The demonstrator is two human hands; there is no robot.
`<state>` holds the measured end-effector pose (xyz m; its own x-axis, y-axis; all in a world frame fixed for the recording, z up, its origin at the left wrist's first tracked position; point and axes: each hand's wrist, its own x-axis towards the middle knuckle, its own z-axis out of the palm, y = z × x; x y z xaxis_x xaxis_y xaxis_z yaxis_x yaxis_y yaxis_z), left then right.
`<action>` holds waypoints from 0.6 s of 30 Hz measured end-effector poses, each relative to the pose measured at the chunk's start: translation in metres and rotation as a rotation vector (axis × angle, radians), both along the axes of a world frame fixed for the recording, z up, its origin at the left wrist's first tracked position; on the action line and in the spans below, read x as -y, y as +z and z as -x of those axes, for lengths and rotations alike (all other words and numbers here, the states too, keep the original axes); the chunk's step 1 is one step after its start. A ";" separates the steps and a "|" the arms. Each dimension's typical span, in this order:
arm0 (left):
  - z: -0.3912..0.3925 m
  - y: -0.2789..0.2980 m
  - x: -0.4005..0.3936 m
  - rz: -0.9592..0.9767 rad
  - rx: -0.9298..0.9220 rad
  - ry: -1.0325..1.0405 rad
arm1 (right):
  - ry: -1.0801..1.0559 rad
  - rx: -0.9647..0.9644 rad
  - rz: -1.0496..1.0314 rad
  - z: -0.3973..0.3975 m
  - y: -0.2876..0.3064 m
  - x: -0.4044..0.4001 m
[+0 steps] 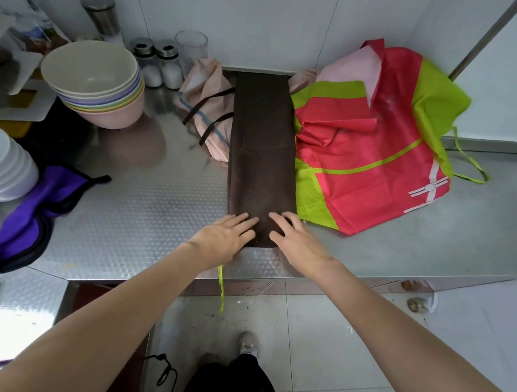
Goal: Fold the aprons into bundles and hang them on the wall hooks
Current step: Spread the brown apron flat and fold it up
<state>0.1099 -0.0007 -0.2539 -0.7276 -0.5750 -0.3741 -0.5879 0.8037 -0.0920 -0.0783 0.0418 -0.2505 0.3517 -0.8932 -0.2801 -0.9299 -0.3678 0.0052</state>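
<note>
Two hands, the left hand [225, 235] and right hand [294, 237], press flat with straight, spread fingers on the near end of a brown apron [261, 153], folded into a long strip on the steel tabletop [147, 213]. Right of the strip lies a red-and-green apron [371, 160]; left, a peach apron [205, 101] and stacked bowls [97, 83].

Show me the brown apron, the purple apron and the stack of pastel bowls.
brown apron [261, 153], head view, middle of the folded strip
purple apron [35, 212], head view, purple cloth
stack of pastel bowls [111, 108], head view, outer wall
</note>
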 end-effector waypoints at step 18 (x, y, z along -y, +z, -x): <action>-0.029 0.004 0.007 -0.123 -0.129 0.172 | -0.255 0.179 -0.041 -0.012 0.018 0.005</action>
<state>0.1393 -0.0079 -0.2503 -0.6693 -0.6505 -0.3591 -0.7175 0.6914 0.0846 -0.0667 0.0366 -0.2324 0.1651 -0.9481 -0.2716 -0.9770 -0.1195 -0.1767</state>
